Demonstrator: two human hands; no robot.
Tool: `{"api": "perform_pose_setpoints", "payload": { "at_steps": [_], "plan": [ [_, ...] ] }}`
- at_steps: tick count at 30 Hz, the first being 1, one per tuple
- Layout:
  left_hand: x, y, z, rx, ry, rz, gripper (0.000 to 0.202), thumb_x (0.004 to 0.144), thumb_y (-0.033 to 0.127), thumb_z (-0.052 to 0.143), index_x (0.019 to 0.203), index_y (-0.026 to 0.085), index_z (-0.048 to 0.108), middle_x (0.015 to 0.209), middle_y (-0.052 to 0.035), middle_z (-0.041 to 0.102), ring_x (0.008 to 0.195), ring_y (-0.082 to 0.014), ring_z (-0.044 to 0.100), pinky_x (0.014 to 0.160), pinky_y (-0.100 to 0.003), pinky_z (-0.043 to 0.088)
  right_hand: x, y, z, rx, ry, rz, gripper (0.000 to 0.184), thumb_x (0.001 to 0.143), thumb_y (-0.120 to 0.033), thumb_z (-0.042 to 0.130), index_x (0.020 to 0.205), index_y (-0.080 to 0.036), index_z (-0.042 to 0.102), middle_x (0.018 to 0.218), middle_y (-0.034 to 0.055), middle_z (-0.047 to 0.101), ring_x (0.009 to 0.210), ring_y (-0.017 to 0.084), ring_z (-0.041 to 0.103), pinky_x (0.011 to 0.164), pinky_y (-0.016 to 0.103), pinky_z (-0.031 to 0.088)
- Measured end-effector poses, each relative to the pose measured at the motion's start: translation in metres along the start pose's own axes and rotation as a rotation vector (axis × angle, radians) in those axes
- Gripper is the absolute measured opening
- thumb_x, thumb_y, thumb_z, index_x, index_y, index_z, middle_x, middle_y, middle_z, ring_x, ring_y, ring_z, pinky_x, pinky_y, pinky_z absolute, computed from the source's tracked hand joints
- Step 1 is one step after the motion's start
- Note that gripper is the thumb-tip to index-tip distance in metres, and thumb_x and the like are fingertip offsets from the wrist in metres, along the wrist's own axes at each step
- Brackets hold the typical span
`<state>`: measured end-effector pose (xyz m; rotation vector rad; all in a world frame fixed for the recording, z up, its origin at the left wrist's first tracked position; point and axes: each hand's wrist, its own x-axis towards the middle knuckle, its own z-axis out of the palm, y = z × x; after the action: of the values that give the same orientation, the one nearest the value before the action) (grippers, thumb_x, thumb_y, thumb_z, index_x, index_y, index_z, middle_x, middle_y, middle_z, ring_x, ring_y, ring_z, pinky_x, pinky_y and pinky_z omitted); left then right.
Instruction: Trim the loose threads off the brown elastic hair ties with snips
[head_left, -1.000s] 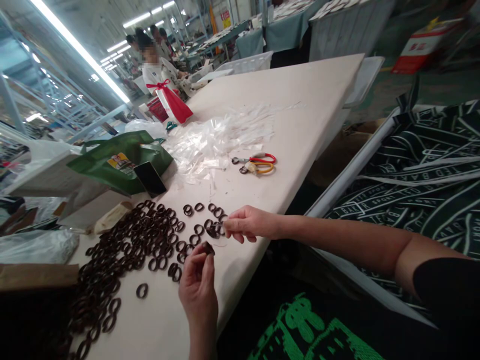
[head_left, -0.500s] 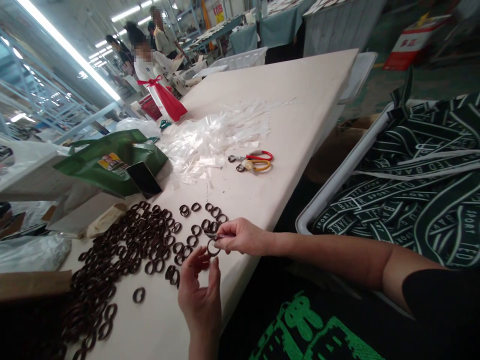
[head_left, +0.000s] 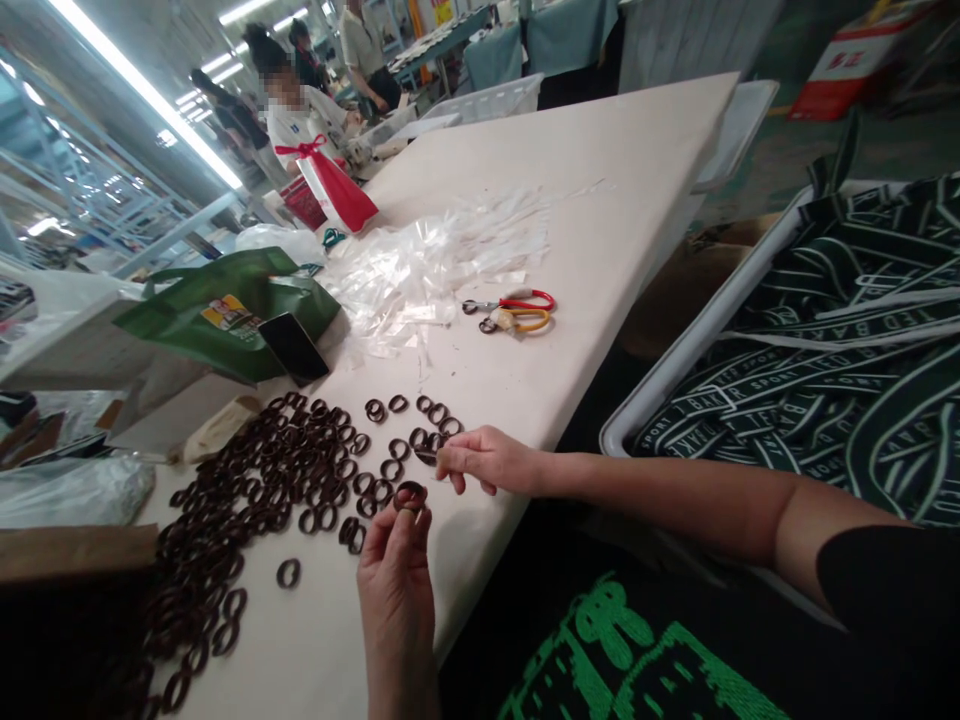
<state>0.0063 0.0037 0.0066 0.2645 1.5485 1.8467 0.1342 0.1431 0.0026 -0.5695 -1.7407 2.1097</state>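
Factory hall, long pale counter (head_left: 600, 200). Left hand (head_left: 397, 570), lower centre, pinches one dark ring (head_left: 411, 492) at its fingertips, lifted off the heap of rings (head_left: 247, 500), probably for easier handling. Right hand (head_left: 480, 462) just beside, fingers pinched shut; contents unclear. Scissors (head_left: 517, 310) mid-frame, within reach.

Dark rings (head_left: 300, 480) – slightly glossy – on a smooth matt table (head_left: 600, 200).

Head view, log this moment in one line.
left hand: pinches brown ring | right hand: pinches small dark piece beside ring pile | table: scissors, clear strips
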Motion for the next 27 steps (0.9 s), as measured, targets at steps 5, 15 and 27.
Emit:
{"api": "perform_pose_setpoints", "payload": {
  "at_steps": [5,15,27],
  "plan": [
    [0.003,0.001,-0.005,0.006,0.018,0.012,0.030,0.058,0.033,0.089,0.071,0.016,0.068,0.090,-0.0032,0.075,0.089,-0.0164,0.070,0.083,-0.028,0.055,-0.002,-0.007,-0.022,-0.702,0.084,-0.364,0.036,0.094,-0.047,0.056,0.082,-0.015,0.065,0.071,0.0007,0.061,0.065,0.010,0.049,0.061,0.023,0.033],
    [0.002,0.000,-0.002,0.023,0.014,-0.016,0.034,0.053,0.034,0.092,0.066,0.017,0.066,0.083,-0.0013,0.074,0.082,-0.0134,0.069,0.075,-0.020,0.053,-0.002,-0.008,-0.013,-1.251,0.082,-0.655,0.041,0.101,-0.050,0.046,0.086,-0.015,0.062,0.083,0.0034,0.063,0.066,0.012,0.051,0.055,0.027,0.020],
    [0.000,-0.004,0.001,0.126,-0.025,0.033,0.031,0.056,0.035,0.091,0.069,0.017,0.069,0.085,-0.0011,0.074,0.086,-0.0136,0.067,0.086,-0.025,0.052,0.001,-0.012,-0.008,-1.360,0.017,-0.603,0.040,0.100,-0.051,0.048,0.085,-0.016,0.060,0.080,0.0022,0.062,0.063,0.013,0.051,0.052,0.029,0.017]
  ]
}}
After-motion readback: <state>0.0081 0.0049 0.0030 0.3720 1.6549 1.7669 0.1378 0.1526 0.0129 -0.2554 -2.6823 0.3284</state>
